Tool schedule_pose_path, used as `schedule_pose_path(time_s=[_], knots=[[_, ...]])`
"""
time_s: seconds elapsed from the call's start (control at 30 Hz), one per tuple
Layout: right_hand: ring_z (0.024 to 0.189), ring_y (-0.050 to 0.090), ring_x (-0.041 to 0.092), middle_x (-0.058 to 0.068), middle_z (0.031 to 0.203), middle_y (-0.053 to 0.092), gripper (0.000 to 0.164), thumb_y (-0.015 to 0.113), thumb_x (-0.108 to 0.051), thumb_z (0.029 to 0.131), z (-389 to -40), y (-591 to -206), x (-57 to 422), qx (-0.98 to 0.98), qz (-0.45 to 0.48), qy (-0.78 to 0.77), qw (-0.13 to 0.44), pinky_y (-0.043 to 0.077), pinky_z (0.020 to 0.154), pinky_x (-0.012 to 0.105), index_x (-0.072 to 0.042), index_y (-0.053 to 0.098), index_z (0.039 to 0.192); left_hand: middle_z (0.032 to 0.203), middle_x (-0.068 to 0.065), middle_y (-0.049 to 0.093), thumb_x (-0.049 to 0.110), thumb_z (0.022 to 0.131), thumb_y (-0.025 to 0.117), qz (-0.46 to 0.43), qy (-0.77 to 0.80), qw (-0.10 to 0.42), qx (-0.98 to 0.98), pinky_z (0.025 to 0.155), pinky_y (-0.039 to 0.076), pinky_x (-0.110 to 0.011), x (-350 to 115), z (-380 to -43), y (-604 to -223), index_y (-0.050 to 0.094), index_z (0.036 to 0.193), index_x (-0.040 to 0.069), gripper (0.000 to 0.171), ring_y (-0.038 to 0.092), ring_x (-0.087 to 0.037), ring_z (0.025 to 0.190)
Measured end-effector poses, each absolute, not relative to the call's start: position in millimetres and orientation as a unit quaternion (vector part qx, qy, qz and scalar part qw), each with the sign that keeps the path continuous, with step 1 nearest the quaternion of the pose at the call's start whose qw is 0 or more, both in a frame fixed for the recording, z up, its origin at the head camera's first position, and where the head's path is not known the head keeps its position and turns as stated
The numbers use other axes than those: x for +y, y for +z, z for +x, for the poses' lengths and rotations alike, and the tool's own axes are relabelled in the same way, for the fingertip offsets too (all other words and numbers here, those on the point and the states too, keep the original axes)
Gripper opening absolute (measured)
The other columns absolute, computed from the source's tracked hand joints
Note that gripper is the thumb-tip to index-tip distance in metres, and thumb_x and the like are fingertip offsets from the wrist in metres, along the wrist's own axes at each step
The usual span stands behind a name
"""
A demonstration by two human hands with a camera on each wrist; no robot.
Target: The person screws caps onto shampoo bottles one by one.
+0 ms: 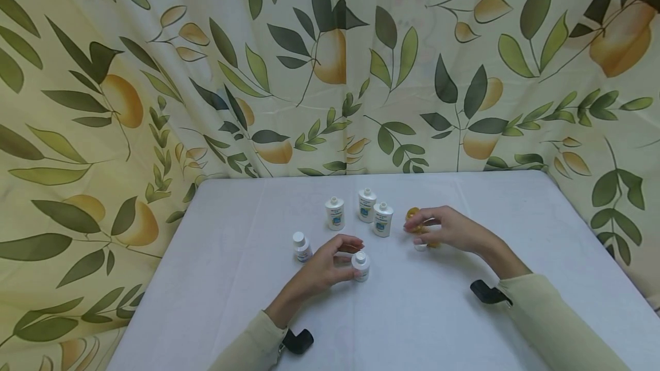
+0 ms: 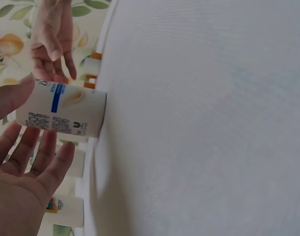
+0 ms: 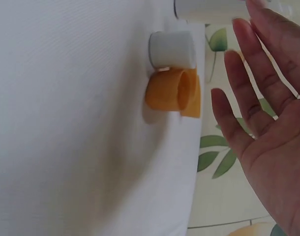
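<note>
A small white bottle with blue print (image 1: pixel 362 268) stands on the table; its label faces the left wrist camera. My left hand (image 1: pixel 323 268) is around it, thumb on one side and curved fingers at the other, a loose grip. In the left wrist view the thumb hides the top of the bottle (image 2: pixel 76 110). My right hand (image 1: pixel 456 231) hovers over several small caps, fingers relaxed and apart. The right wrist view shows an orange cap (image 3: pixel 165 91) touching a white cap (image 3: pixel 172 50), both clear of the fingers.
Three white bottles with narrow tops, a left one (image 1: pixel 335 214), a rear one (image 1: pixel 366 206) and a front one (image 1: pixel 382 221), stand toward the back. Another small white bottle (image 1: pixel 302 248) is left of my left hand. A patterned curtain (image 1: pixel 289 102) hangs behind the white-covered table (image 1: pixel 216 279).
</note>
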State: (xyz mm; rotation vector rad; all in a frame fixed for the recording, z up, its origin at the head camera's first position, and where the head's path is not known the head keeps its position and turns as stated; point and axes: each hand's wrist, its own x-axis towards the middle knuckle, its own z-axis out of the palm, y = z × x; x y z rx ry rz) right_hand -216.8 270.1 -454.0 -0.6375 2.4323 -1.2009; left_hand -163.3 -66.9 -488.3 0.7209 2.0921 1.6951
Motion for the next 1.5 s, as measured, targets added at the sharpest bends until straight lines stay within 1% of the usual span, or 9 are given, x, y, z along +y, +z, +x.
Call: schedule_pose_path(time_s=[0.1,0.23,0.37,0.53,0.77,0.97,1.07,1.33,1.5], knots=[[0.123,0.06,0.029,0.005,0.119,0.073,0.032,0.08,-0.018,0.089,-216,-458,274,0.862,-0.23,-0.417,0.172,0.038,0.112,0.063,-0.012,0.072,0.12,0.138,-0.013,0.059,0.002,0.088,0.078,0.248,0.59,0.179,0.747,0.107,0.05,-0.034,-66,-162,-492,0.052,0.138,0.006,0.057,0.06,-0.026,0.125],[0.125,0.058,0.031,0.002,0.118,0.073,0.032,0.08,-0.018,0.088,-215,-461,277,0.867,-0.227,-0.412,0.167,0.036,0.113,0.065,-0.013,0.072,0.118,0.134,-0.009,0.06,0.0,0.087,0.077,0.238,0.586,0.186,0.752,0.105,0.052,-0.036,-65,-162,-494,0.053,0.136,0.007,0.055,0.063,-0.027,0.121],[0.127,0.056,0.034,-0.001,0.117,0.073,0.033,0.082,-0.02,0.086,-214,-463,281,0.872,-0.221,-0.406,0.162,0.036,0.112,0.066,-0.014,0.073,0.117,0.13,-0.008,0.059,-0.003,0.087,0.077,0.231,0.586,0.193,0.752,0.101,0.054,-0.031,-64,-161,-496,0.053,0.134,0.007,0.053,0.065,-0.027,0.118],[0.128,0.055,0.034,-0.003,0.117,0.073,0.036,0.084,-0.021,0.084,-214,-467,284,0.875,-0.221,-0.402,0.158,0.036,0.112,0.066,-0.015,0.073,0.118,0.127,-0.006,0.061,-0.004,0.086,0.077,0.23,0.576,0.189,0.761,0.098,0.054,-0.026,-64,-161,-497,0.055,0.131,0.008,0.051,0.067,-0.022,0.114],[0.124,0.057,0.031,-0.005,0.115,0.073,0.036,0.085,-0.02,0.082,-213,-471,287,0.877,-0.218,-0.4,0.155,0.038,0.11,0.063,-0.017,0.074,0.116,0.122,-0.001,0.065,0.004,0.086,0.081,0.233,0.549,0.178,0.783,0.098,0.054,-0.027,-62,-163,-498,0.061,0.125,0.013,0.045,0.067,-0.014,0.107],[0.122,0.058,0.029,-0.005,0.115,0.073,0.034,0.085,-0.021,0.083,-213,-473,288,0.884,-0.228,-0.382,0.145,0.04,0.108,0.062,-0.018,0.074,0.115,0.121,-0.002,0.067,0.007,0.085,0.082,0.243,0.547,0.16,0.785,0.1,0.055,-0.035,-63,-164,-498,0.062,0.122,0.012,0.042,0.067,-0.017,0.107],[0.123,0.056,0.029,-0.007,0.115,0.072,0.035,0.086,-0.019,0.081,-213,-472,288,0.888,-0.223,-0.377,0.142,0.04,0.108,0.06,-0.019,0.075,0.115,0.121,-0.003,0.066,0.007,0.085,0.082,0.242,0.55,0.153,0.784,0.1,0.055,-0.037,-64,-164,-495,0.062,0.122,0.012,0.042,0.067,-0.017,0.107],[0.122,0.053,0.03,-0.004,0.118,0.07,0.035,0.087,-0.015,0.079,-213,-473,288,0.895,-0.219,-0.366,0.127,0.042,0.104,0.058,-0.021,0.076,0.112,0.121,-0.004,0.065,0.005,0.085,0.082,0.241,0.562,0.146,0.778,0.1,0.055,-0.033,-67,-166,-487,0.061,0.124,0.009,0.045,0.064,-0.02,0.113],[0.12,0.053,0.029,-0.003,0.117,0.071,0.033,0.087,-0.013,0.08,-213,-474,286,0.898,-0.222,-0.36,0.116,0.043,0.102,0.056,-0.021,0.077,0.11,0.121,-0.002,0.065,0.004,0.085,0.082,0.237,0.564,0.14,0.779,0.097,0.056,-0.03,-69,-167,-484,0.061,0.124,0.01,0.045,0.065,-0.015,0.112]])
